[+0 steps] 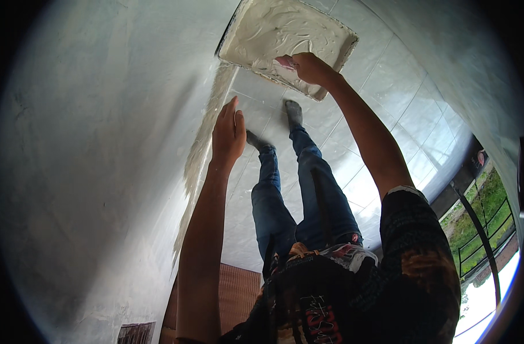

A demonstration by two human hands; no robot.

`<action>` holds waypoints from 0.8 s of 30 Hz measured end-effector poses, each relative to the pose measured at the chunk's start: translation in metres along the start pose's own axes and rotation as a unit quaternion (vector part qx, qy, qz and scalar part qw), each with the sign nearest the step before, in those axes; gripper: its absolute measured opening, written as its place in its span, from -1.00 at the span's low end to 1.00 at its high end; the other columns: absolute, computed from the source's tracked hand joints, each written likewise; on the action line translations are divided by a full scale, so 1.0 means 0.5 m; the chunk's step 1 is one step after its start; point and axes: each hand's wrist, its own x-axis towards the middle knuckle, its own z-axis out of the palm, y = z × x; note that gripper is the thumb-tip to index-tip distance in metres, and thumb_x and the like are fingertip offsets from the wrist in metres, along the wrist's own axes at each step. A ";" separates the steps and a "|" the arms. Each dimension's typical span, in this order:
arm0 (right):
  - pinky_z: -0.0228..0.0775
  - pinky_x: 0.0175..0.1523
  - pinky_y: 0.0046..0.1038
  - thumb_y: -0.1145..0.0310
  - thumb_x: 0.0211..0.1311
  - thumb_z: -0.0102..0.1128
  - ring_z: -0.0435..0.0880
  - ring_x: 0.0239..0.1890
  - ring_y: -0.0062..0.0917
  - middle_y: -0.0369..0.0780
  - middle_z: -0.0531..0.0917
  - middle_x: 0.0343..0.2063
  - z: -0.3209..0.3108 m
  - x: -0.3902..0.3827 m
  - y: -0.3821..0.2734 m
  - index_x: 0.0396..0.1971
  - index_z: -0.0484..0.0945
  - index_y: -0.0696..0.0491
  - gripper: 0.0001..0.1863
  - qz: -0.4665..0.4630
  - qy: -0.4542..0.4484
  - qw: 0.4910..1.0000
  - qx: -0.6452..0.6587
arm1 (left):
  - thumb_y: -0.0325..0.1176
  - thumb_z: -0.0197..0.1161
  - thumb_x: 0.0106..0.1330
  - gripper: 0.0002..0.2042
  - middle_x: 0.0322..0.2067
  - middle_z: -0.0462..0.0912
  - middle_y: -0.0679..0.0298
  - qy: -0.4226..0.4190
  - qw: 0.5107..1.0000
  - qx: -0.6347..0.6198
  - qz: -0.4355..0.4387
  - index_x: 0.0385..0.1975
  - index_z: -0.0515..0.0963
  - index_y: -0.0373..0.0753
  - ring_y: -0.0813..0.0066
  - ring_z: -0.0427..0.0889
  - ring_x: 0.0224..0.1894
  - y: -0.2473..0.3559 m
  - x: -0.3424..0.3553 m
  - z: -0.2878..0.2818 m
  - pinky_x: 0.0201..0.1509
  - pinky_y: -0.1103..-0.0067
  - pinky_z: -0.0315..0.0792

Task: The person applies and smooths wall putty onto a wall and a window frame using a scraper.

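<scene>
A wide, shallow rectangular tray [326,92] of wet off-white plaster [267,28] is at the top of the view, against the foot of the wall. My right hand [312,69] is over its near right part, closed round a tool with a pink handle [285,62]. The tool's working end is hard to make out against the plaster. My left hand [228,135] is raised near the wall, fingers stretched out and holding nothing that I can see.
A smooth grey-white wall [101,114] rises on the left, with a rough beige strip [207,126] along its base. My feet stand on a light tiled floor [371,166]. At the right are another wall [468,51] and an opening with dark railings [482,238]. A brown ribbed panel [239,292] is at the lower left.
</scene>
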 end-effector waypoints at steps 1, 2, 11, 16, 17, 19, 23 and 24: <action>0.55 -0.06 -0.19 0.62 0.04 0.12 0.73 -0.18 -0.06 0.12 0.69 -0.32 0.003 -0.019 0.010 -0.21 0.60 0.30 -0.73 -0.034 0.001 0.999 -0.010 | -0.34 -0.10 0.50 -0.59 0.17 0.50 -0.13 0.001 1.000 -0.001 0.002 0.24 0.38 -0.44 -0.07 0.48 0.23 0.001 0.003 0.002 0.32 0.27 0.35; 0.55 -0.06 -0.19 0.62 0.04 0.12 0.73 -0.18 -0.06 0.12 0.69 -0.32 0.017 -0.032 0.025 -0.21 0.60 0.30 -0.73 -0.031 0.001 0.999 -0.012 | -0.34 -0.10 0.50 -0.59 0.16 0.50 -0.13 -0.002 1.000 0.003 0.007 0.24 0.38 -0.45 -0.07 0.48 0.23 0.003 0.005 0.008 0.31 0.27 0.35; 0.52 -0.05 -0.15 0.54 0.21 0.09 0.70 -0.12 -0.02 0.15 0.67 -0.26 0.019 -0.036 0.071 -0.17 0.56 0.27 -0.78 0.015 0.077 0.996 0.034 | -0.32 -0.10 0.51 -0.58 0.15 0.51 -0.13 -0.010 1.000 0.012 0.007 0.24 0.38 -0.44 -0.06 0.50 0.22 -0.014 -0.004 0.007 0.31 0.27 0.36; 0.48 -0.05 -0.11 0.50 0.27 0.08 0.66 -0.13 0.05 0.15 0.66 -0.27 0.018 -0.023 0.099 -0.18 0.53 0.26 -0.81 0.004 0.079 0.996 0.032 | -0.32 -0.10 0.52 -0.58 0.15 0.52 -0.12 -0.013 1.000 0.021 0.011 0.24 0.38 -0.44 -0.06 0.51 0.21 -0.013 -0.005 0.016 0.30 0.27 0.37; 0.48 -0.05 -0.11 0.50 0.27 0.08 0.66 -0.13 0.05 0.15 0.66 -0.27 0.023 -0.022 0.101 -0.18 0.53 0.26 -0.81 0.004 0.078 0.996 0.033 | -0.32 -0.10 0.52 -0.59 0.15 0.52 -0.12 -0.012 1.000 0.024 0.013 0.24 0.38 -0.44 -0.06 0.51 0.20 -0.010 -0.005 0.016 0.29 0.27 0.37; 0.48 -0.04 -0.10 0.48 0.27 0.07 0.66 -0.14 0.04 0.14 0.66 -0.26 0.031 -0.018 0.104 -0.17 0.52 0.26 -0.80 0.017 0.067 0.997 0.027 | -0.32 -0.10 0.52 -0.59 0.14 0.52 -0.12 -0.011 0.999 0.027 0.013 0.24 0.38 -0.43 -0.06 0.51 0.20 -0.007 -0.007 0.020 0.29 0.27 0.38; 0.48 -0.04 -0.11 0.46 0.26 0.06 0.67 -0.13 0.03 0.14 0.66 -0.26 0.040 -0.006 0.104 -0.17 0.53 0.26 -0.78 0.014 0.069 0.997 0.038 | -0.33 -0.10 0.52 -0.59 0.14 0.51 -0.13 -0.017 1.000 0.021 0.006 0.23 0.38 -0.45 -0.07 0.51 0.20 -0.008 -0.012 0.028 0.29 0.27 0.38; 0.49 -0.04 -0.11 0.46 0.26 0.06 0.67 -0.14 0.03 0.13 0.66 -0.26 0.040 -0.001 0.102 -0.17 0.53 0.26 -0.78 0.016 0.054 0.998 0.039 | -0.33 -0.10 0.52 -0.59 0.14 0.51 -0.14 -0.018 1.000 0.020 0.007 0.23 0.38 -0.45 -0.07 0.51 0.20 -0.009 -0.012 0.030 0.28 0.27 0.38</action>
